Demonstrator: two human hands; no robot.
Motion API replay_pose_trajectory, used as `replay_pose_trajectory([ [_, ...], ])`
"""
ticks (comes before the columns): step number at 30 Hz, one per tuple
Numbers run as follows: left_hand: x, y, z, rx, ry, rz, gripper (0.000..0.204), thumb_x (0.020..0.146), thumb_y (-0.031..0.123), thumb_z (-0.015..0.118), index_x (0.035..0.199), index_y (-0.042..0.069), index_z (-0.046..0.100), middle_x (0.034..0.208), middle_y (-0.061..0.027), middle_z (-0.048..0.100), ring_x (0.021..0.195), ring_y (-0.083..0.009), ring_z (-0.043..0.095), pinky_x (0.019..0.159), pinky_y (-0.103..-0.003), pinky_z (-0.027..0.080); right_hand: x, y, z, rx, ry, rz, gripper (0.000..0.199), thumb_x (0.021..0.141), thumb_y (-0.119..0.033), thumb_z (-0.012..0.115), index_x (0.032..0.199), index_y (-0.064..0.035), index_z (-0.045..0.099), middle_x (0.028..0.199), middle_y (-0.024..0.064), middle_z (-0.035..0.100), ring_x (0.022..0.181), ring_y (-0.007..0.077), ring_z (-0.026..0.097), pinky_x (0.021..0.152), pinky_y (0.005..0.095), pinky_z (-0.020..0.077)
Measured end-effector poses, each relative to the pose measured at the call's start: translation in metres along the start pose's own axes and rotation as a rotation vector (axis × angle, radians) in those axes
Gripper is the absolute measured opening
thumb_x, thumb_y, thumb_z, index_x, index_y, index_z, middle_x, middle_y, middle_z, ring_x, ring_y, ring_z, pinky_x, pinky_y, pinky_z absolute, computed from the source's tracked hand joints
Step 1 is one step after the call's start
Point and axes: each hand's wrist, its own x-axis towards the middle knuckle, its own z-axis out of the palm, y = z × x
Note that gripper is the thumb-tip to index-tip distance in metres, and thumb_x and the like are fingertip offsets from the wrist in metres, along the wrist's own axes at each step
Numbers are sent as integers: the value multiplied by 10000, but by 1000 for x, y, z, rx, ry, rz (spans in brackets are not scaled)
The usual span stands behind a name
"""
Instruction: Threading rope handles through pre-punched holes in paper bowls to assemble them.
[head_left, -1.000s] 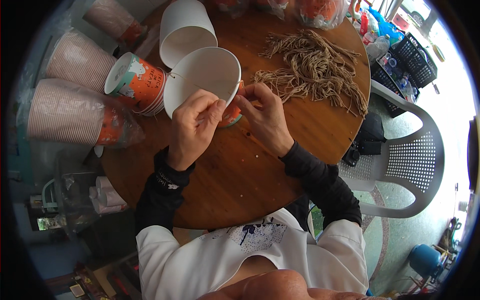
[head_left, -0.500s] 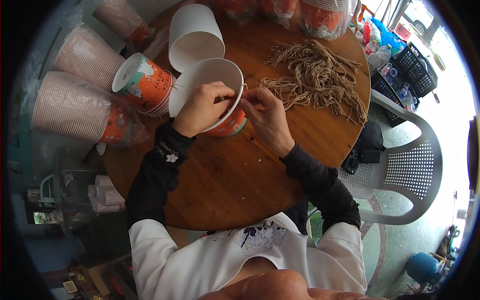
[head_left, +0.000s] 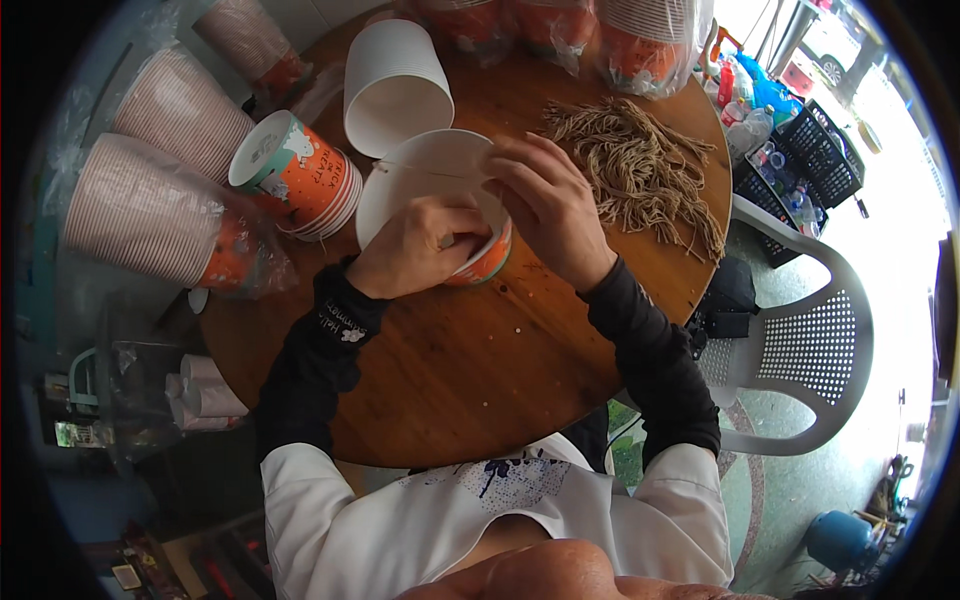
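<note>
Evidently close finger work, centre of frame, a little above the middle. Bucket (head_left: 390, 210), white inside, orange and teal outside, tipped on the table (head_left: 500, 370) with its mouth facing up toward the camera. Left hand (head_left: 420, 245) across the near rim, fingers bent inside the mouth, at its lower right; cannot tell what, if anything, is pinched between them. Right hand (head_left: 550, 205) above the bucket's right rim, fingers curled loosely, narrow rather than spread; its tips are blurred, so whether they hold the cord cannot be told.

Thin cord (head_left: 425, 171) lies over the mouth from the upper left of the rim toward the right fingertips.

Risks, as judged: the cord is fine and light, so a loose pinch could let its end drop into the bucket, out of easy reach. A hard pull on it could swing the bucket round or tear at the paper rim, the left hand being the only apparent steadying. Left fingers pressing on one side could dent the wall.

Neighbours: white bucket stack (head_left: 397, 95) just beyond, printed bucket stack (head_left: 300, 175) to the left; a sideways slip might knock either. Cord heap (head_left: 640, 170), upper right, looks tangle-prone if a sleeve drags it.
</note>
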Motion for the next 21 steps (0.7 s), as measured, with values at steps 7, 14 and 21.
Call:
replay_pose_trajectory([
  [7,-14,0,-14,235,312,-16,105,806,-46,666,885,23,663,871,-88,631,752,-245,649,625,-317,517,-7,-22,8,185,-321,141,110,825,-164,672,875,-69,648,731,76,657,748,271,639,913,428,455],
  [14,-23,9,-7,48,506,-68,139,833,-12,673,962,42,674,868,-71,647,739,-211,640,664,-306,523,-2,-44,24,228,-327,392,113,808,-137,671,894,-63,670,771,102,675,744,303,637,706,405,516],
  [21,-39,-3,-3,119,329,-246,108,856,59,668,961,51,691,893,-79,716,721,-254,665,876,-353,483,2,-45,29,318,-239,440,124,822,-93,642,943,-67,655,776,103,680,749,299,651,665,386,530],
])
